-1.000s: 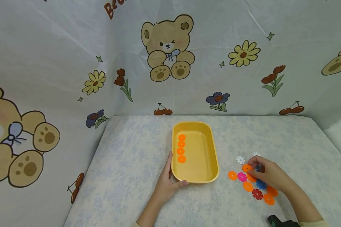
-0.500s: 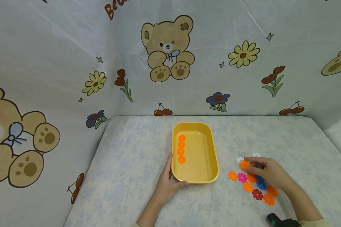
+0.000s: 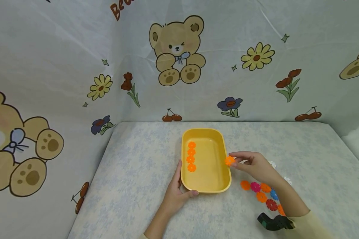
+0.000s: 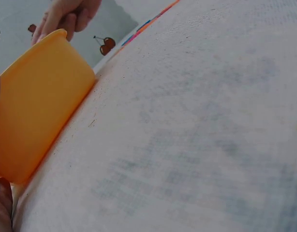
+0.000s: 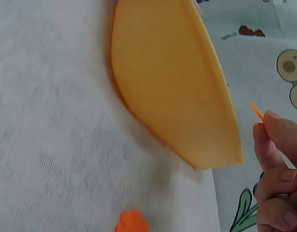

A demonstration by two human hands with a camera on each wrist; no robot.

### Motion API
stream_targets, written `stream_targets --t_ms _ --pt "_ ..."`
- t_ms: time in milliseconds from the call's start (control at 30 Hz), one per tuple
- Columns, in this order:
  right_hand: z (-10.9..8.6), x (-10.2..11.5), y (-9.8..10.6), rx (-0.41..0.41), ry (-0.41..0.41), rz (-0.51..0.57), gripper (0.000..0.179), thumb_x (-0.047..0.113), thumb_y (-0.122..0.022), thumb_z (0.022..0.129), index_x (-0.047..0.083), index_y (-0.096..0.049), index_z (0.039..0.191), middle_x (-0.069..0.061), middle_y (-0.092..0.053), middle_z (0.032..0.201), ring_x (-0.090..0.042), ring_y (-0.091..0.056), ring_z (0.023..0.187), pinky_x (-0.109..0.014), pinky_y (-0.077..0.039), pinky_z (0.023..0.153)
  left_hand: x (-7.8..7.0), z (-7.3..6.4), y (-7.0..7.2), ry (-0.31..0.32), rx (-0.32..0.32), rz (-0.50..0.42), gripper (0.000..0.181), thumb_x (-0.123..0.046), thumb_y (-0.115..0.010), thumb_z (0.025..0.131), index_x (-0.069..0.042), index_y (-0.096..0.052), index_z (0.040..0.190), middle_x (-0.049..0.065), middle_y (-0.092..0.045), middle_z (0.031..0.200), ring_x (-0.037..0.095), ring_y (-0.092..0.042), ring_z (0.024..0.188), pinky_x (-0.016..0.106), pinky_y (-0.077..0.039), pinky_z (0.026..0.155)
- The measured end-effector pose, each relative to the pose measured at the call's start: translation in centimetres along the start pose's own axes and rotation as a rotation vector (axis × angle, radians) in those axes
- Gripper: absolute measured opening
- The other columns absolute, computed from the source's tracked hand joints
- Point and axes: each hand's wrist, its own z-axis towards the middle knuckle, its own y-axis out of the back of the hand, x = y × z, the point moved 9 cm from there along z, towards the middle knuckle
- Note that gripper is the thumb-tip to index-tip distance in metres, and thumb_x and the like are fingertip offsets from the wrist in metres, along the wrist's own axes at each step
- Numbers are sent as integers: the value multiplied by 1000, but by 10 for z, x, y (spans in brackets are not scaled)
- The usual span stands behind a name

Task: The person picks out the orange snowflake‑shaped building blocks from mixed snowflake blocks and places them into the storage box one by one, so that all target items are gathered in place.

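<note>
Tabletop (image 3: 131, 172) spreads wide left of the yellow tray (image 3: 207, 162); we see the left hand (image 3: 174, 194) gripping its near-left corner, the right hand (image 3: 258, 166) pinching an orange disc (image 3: 229, 161) above its right rim (image 3: 226, 152).

The right hand (image 3: 255, 165) pinches an orange flower piece (image 3: 229, 161) at the right rim of the yellow tray (image 3: 210, 162); the left hand (image 3: 176, 193) grips its near-left corner.

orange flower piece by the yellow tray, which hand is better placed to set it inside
Probably the right hand: it already pinches the orange piece by the right rim of the yellow tray, while the left hand holds the near left corner.
</note>
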Motion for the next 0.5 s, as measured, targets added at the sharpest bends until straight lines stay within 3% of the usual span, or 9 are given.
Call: stream_targets --t_ms 200,400,500 --pt "20 37 -40 114 81 7 34 26 -74 90 13 -71 121 -5 -67 94 -24 -61 72 -24 -55 66 1 1 -1 0 4 14 112 -31 -82 82 -30 -2 161 -13 -6 166 10 -13 154 11 -20 116" --pt "33 60 -75 174 143 -127 27 17 -75 88 12 -74 115 3 -67 86 -16 -57 76 -20 -51 66 3 1 -1 20 5 24 111 -32 -81 83 -31 -2 161 -15 -7 166 7 -15 153 35 -21 122" --pt "36 65 -91 197 154 -197 25 15 -77 87 11 -75 112 6 -67 81 -13 -58 76 -21 -51 70 3 1 0 26 1 25 111 -32 -81 83 -32 -2 161 -15 -7 166 6 -16 152 32 -22 122"
